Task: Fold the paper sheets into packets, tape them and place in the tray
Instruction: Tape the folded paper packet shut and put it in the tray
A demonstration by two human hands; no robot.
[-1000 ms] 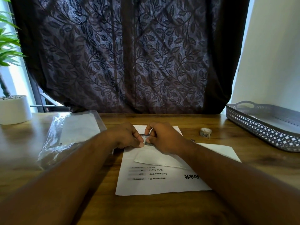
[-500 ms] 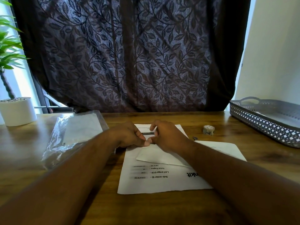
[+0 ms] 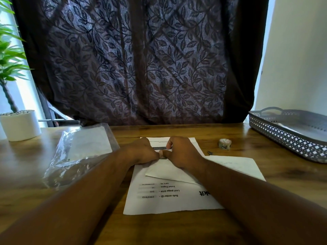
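Right up front on the tabletop (image 3: 159, 228) lies the printed sheet (image 3: 169, 200), thin, floppy, best pinched at its edges. Left hand (image 3: 141, 152) and right hand (image 3: 180, 152) curl fingers onto a folded piece (image 3: 169, 172); actual grip unclear. Tray (image 3: 286, 137) sits far right.

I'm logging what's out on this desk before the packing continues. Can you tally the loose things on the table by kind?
Paper pieces: 3 (printed sheet, folded sheet under the hands, white sheet to its right)
Clear plastic bag: 1
Tape roll: 1
Grey tray: 1
White plant pot: 1
Small dark item, too small to identify: 1
Total: 8
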